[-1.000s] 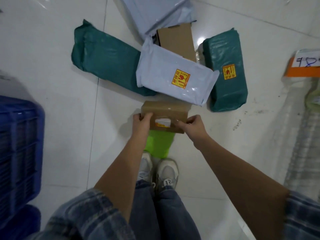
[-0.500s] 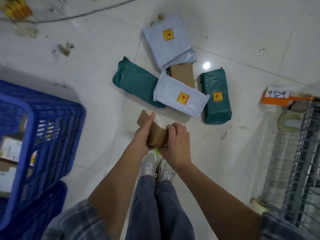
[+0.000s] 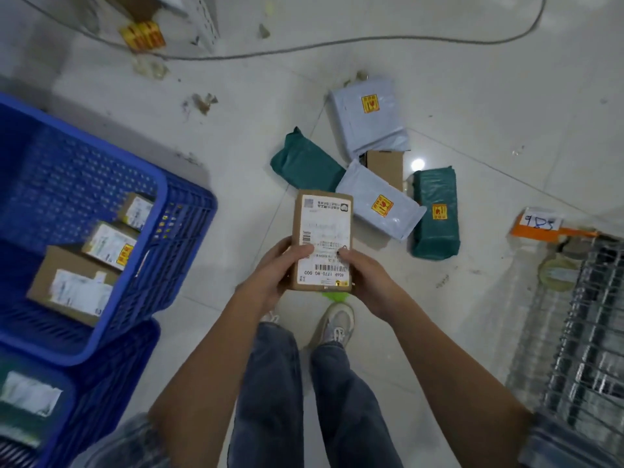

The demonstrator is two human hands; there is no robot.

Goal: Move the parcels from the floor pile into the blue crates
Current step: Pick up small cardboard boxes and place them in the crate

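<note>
The blue crate (image 3: 162, 197) at the left holds what look like three blurred labelled boxes. Above the floor pile (image 3: 381, 201), a brown cardboard parcel (image 3: 323, 241) with white label faces up, left hand (image 3: 273, 275) and right hand (image 3: 368, 282) gripping its near end, thumbs on the label.

I note bare floor (image 3: 243, 157) between the held box (image 3: 323, 241) and the blue crate (image 3: 189, 211) on my left; a hand could pass there unhindered. The crate is open on top, with three boxes (image 3: 72, 287) along its near side and free room toward its far wall. Ahead, the parcel pile (image 3: 378, 184) blocks the floor. On the right a wire rack (image 3: 587, 332) closes that side. A cable (image 3: 337, 45) crosses the far floor.
</note>
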